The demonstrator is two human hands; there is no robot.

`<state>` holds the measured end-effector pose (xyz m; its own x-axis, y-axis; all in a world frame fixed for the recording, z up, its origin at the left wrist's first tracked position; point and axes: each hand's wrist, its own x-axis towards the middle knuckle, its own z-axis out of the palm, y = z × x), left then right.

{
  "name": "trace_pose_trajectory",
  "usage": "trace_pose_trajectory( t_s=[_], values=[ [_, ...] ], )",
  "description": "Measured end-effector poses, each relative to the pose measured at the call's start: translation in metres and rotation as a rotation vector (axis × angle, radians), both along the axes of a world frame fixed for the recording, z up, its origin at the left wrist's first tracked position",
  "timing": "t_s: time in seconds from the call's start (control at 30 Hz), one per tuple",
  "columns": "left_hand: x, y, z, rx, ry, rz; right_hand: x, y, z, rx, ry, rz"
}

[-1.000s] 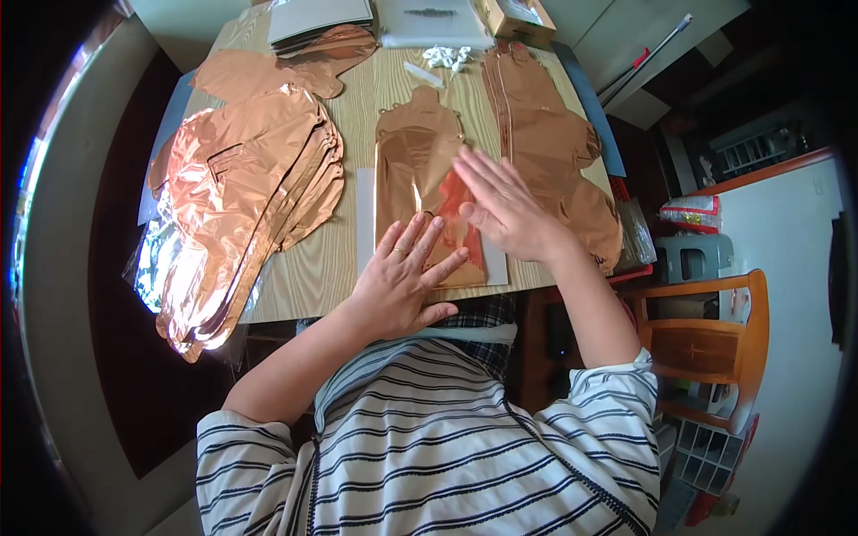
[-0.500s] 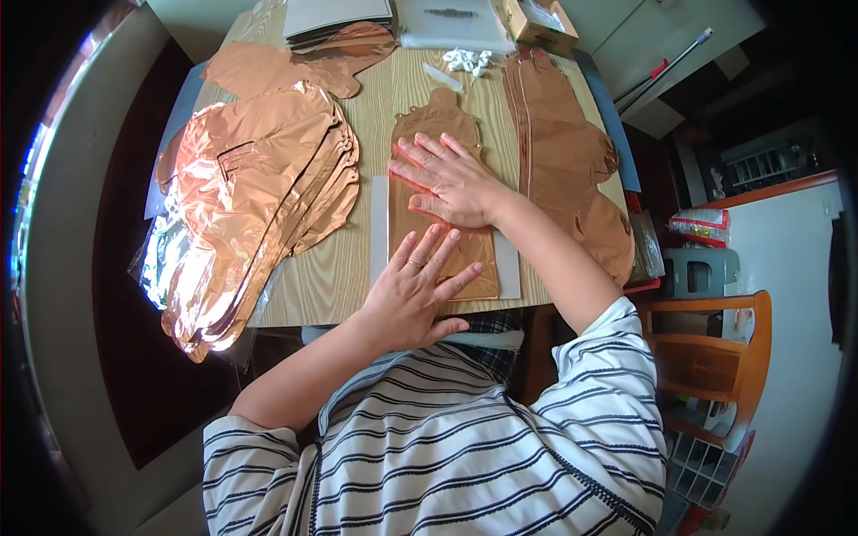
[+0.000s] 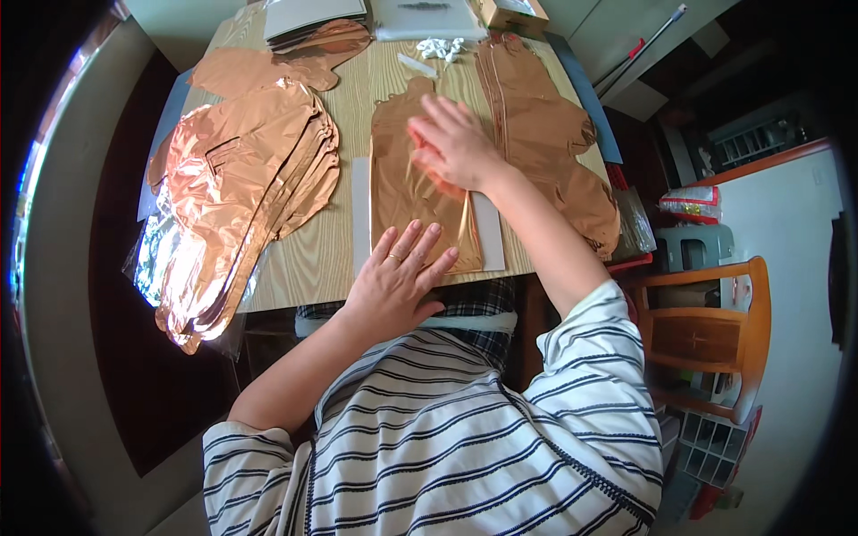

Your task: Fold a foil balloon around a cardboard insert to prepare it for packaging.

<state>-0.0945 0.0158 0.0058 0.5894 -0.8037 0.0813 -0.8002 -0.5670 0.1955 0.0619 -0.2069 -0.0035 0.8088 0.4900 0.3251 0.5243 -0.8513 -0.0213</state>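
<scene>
A copper-coloured foil balloon (image 3: 393, 192), folded into a narrow strip, lies flat in front of me on a pale card (image 3: 361, 205) whose edges stick out on both sides. My left hand (image 3: 393, 279) rests flat at its near end, fingers spread. Over the upper right part is my right hand (image 3: 460, 147), its fingers stretched out and slightly blurred; its palm side is hidden. A raised crease runs in the foil below the right wrist. To the left, a loose stack of shiny foil balloons (image 3: 255, 152) overhangs the near table edge. More flat foil balloons (image 3: 541, 125) lie on the right.
Another foil sheet (image 3: 237, 71) lies at the far left of the wooden table (image 3: 308, 263). Along the back are a stack of boards (image 3: 313, 11), clear plastic sleeves (image 3: 420, 25), a white crumpled bundle (image 3: 441, 48) and a cardboard box (image 3: 514, 16). A wooden chair (image 3: 706, 335) stands at right.
My right hand has shifted away from me along the foil and tilted, and a crease now shows by its wrist. The left hand stays near the close end. The whole view has shifted slightly.
</scene>
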Motion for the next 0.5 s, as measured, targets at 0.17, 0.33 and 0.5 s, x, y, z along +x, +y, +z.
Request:
trace_pose_trajectory(
  t_s=[0.17, 0.33, 0.5],
  values=[
    [-0.013, 0.019, -0.007, -0.139, -0.053, -0.055, -0.116, -0.025, 0.052, 0.252, -0.040, -0.274],
    [-0.022, 0.024, -0.014, -0.248, -0.093, -0.088, -0.234, -0.044, 0.025, 0.713, 0.675, -0.577],
    [-0.021, 0.031, -0.015, -0.210, -0.119, -0.113, -0.237, -0.020, 0.023, 1.405, 1.044, -0.635]
  ],
)
